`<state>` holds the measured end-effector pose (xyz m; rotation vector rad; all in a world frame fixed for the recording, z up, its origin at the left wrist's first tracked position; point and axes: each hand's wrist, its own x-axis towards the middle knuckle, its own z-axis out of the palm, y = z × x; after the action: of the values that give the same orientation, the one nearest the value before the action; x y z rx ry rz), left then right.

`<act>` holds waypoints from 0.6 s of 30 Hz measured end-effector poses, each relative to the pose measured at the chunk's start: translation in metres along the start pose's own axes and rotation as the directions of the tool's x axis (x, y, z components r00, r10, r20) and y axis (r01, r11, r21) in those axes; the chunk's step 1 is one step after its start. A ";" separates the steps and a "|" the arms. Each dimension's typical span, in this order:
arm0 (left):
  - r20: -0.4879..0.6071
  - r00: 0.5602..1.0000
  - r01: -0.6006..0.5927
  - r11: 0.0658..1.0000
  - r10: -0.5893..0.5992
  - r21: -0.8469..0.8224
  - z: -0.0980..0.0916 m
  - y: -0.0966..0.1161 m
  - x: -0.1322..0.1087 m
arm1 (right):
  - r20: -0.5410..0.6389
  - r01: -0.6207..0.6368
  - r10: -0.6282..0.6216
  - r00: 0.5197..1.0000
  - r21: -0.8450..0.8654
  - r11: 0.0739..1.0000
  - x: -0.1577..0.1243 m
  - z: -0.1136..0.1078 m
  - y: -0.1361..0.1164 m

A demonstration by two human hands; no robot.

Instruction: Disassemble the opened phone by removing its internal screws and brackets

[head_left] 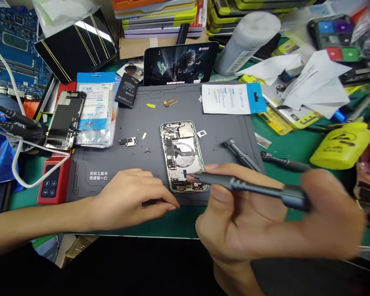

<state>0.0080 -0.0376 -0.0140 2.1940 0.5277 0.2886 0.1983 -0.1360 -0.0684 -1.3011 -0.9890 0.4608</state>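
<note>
My right hand (253, 222) is closed around a dark precision screwdriver (255, 187), held nearly level with its tip toward the left. The screwdriver's tip is over the lower part of an opened smartphone (185, 158), whose bare inside faces up with a round coil and flex cable showing. My left hand (135, 197) rests at the mat's front edge, left of the phone. Its fingers are curled, with index finger and thumb together, and nothing shows between them. A small white SIM tray (201, 133) lies right of the phone.
On the grey mat (105, 158) lie small metal parts, a black battery (127, 89) and another screwdriver (242, 154). A detached screen (66, 119) lies left, above a red device (54, 179). A phone playing video (180, 63) stands behind; a yellow bottle (342, 144) is at right.
</note>
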 end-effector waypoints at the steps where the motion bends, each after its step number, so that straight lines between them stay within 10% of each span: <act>1: 0.000 1.000 -0.005 1.000 0.005 -0.002 0.000 0.000 0.000 | -0.035 0.160 -0.162 0.986 -0.047 0.986 0.004 0.005 0.001; 4: -0.001 1.000 -0.021 1.000 0.021 -0.014 0.001 -0.002 -0.001 | 0.034 0.412 -0.412 0.911 -0.133 0.901 0.017 0.021 -0.002; 18: -0.019 0.999 -0.035 0.997 0.034 -0.070 0.005 -0.004 -0.001 | 0.162 0.445 -0.415 0.895 -0.261 0.857 0.022 0.027 -0.006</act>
<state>0.0080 -0.0391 -0.0199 2.1356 0.4824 0.3400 0.1867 -0.1048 -0.0567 -1.2720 -1.4343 0.0299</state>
